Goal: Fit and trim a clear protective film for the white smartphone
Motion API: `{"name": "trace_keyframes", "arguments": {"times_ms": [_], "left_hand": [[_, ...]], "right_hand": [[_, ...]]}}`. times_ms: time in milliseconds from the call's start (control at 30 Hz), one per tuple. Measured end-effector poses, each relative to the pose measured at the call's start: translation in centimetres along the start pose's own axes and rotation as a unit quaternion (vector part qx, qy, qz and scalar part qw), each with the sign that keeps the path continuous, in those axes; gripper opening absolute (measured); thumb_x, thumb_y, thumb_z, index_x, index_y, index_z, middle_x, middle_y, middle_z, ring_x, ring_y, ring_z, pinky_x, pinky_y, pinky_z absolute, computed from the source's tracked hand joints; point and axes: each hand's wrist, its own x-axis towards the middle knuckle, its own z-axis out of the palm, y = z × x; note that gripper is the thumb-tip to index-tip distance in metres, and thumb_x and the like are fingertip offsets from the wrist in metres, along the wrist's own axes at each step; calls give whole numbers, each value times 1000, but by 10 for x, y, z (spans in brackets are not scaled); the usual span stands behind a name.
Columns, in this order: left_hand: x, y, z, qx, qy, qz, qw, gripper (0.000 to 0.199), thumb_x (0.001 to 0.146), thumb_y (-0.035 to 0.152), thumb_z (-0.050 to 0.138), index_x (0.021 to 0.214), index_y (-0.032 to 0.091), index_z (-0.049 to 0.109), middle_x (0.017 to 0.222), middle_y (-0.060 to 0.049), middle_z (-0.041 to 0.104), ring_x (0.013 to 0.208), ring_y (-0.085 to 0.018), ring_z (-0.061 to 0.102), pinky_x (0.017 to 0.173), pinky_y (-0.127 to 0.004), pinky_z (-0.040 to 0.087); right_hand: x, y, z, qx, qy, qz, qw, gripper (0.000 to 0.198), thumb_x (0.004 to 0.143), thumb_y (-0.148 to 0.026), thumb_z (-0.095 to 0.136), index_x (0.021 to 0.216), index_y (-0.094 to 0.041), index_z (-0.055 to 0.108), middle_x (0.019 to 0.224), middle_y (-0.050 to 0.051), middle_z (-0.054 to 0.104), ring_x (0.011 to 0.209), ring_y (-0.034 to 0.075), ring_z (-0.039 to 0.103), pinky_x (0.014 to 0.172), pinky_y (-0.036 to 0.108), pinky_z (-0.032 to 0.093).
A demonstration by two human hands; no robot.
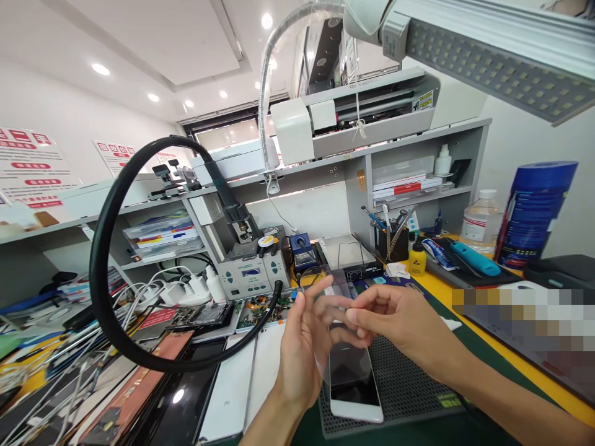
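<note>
Above a white smartphone with a dark screen [354,378], a clear thin film [320,337] is held up, and the fingers behind it show through. My left hand [297,353] supports the film, its thumb on the near left side and the fingers curled behind. With thumb and forefinger, my right hand [395,319] pinches the film's right edge. The phone lies face up on a dark perforated mat [404,384], its upper end hidden behind the hands.
A hot-air rework station [251,275] with a looping black hose [100,279] stands at the back left. Phones and a tray of small parts [260,313] lie on the left. A yellow bottle [417,260] and tool holder [393,241] stand right. An LED lamp [493,68] hangs overhead.
</note>
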Motion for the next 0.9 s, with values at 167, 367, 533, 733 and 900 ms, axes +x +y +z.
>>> {"name": "trace_keyframes", "arguments": {"times_ms": [167,367,533,733,900], "left_hand": [[-1,1,2,13,2,0,1000,50,105,48,30,132,17,57,108,-13,72,94,-29,70,78,-43,58],[-1,2,1,15,3,-1,1000,50,105,49,29,131,17,58,108,-13,72,95,-29,70,77,-45,58],[-1,0,-1,5,-4,-3,1000,49,105,50,31,132,18,57,114,-13,70,97,-29,69,79,-45,58],[0,1,0,-4,1,-15,1000,50,105,49,31,134,18,56,117,-14,69,100,-29,68,81,-45,57],[0,3,2,-17,-2,-25,1000,48,106,47,30,133,18,57,115,-14,70,102,-29,67,83,-45,56]], "right_hand": [[1,-2,0,-14,-2,4,1000,24,86,-39,79,85,-17,71,66,2,74,59,13,67,60,24,56],[0,-1,0,-4,0,7,1000,23,85,-38,80,84,-17,70,66,1,74,58,13,66,59,23,55],[-1,0,-1,-18,0,5,1000,22,86,-37,78,85,-16,71,70,3,75,60,14,67,59,25,56],[0,0,-2,-11,-2,-5,1000,23,85,-39,79,84,-17,71,67,1,71,59,15,67,58,25,56],[0,0,0,-8,9,0,1000,21,84,-36,79,85,-17,71,72,3,74,60,15,68,58,26,57]]}}
